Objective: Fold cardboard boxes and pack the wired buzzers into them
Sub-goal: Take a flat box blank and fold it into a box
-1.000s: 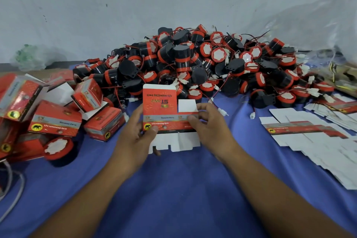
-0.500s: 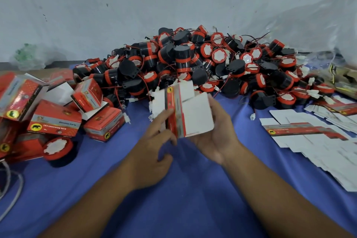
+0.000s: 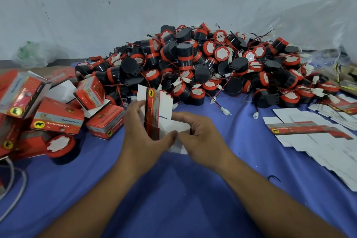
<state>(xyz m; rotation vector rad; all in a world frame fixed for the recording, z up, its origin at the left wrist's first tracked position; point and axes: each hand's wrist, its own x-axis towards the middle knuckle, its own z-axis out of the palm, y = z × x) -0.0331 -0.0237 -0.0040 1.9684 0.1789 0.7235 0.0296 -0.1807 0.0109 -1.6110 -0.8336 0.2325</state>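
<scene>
Lower than before, one half-folded box (image 3: pixel 152 114) pinched between two hands (left hand (image 3: pixel 141 135), right hand (image 3: pixel 202 135)).

We see a red-and-white cardboard box (image 3: pixel 154 112), half-folded, standing on end; black-and-red wired buzzers (image 3: pixel 193 60) lie heaped just behind it.

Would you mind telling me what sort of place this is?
Probably a small hand-packing workbench: a heap of buzzers, flat box blanks on the right, and folded boxes on a blue cloth.
</scene>
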